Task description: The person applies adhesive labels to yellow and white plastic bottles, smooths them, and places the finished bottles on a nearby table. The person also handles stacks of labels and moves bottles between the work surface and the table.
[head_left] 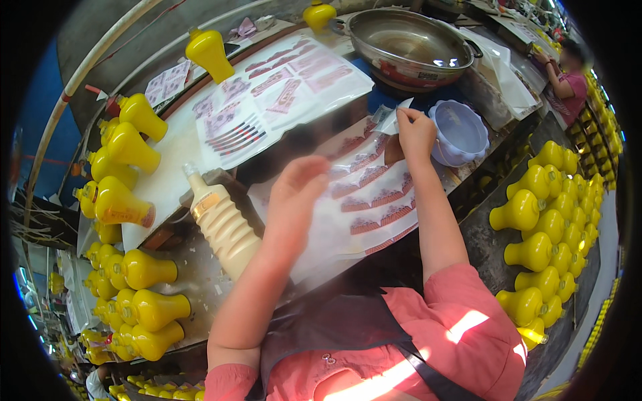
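My right hand [416, 134] is raised beside a scalloped lilac bowl [460, 127], thumb and fingertips pinched on a small white paper slip [405, 105]. Below it lies a decal sheet [374, 177] printed with curved brown and purple strips. My left hand [297, 190] hovers over the sheet's left part, holding nothing that I can make out; motion blurs its fingers. A ribbed cream plastic bottle [224, 220] lies next to my left forearm, which hides part of it. Farther back, another printed sheet [274, 100] rests on a raised board.
A wide metal pan [409, 47] with liquid stands at the back. Glossy yellow vases [210, 53] stand around the work area, several lying in rows at the left [150, 267] and right [535, 254]. Another person [570, 83] sits at the far right.
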The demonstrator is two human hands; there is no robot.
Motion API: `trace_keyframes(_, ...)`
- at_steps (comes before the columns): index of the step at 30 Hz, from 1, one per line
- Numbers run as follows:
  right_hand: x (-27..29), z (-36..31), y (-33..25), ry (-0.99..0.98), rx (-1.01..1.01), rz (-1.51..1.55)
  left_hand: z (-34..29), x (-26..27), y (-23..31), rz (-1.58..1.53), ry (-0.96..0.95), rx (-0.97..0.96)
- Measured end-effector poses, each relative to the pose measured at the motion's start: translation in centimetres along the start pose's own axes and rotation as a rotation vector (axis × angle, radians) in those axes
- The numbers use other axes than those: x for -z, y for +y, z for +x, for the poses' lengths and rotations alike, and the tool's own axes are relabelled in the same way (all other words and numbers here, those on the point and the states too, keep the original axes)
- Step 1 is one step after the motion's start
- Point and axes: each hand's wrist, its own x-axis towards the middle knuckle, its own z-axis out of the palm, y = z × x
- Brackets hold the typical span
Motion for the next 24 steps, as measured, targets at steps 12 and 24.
trace_keyframes(12, -0.3, 3.4, -0.6, -0.080, 0.178, -0.366, -1.8, -0.1, 0.8, -0.039, -0.109, 0.041)
trace_keyframes(24, 3.9, 1.2, -5.1, 0.140, 0.263, -0.371, -2.8, 1.0, 2.0, -0.002, -0.072, -0.009)
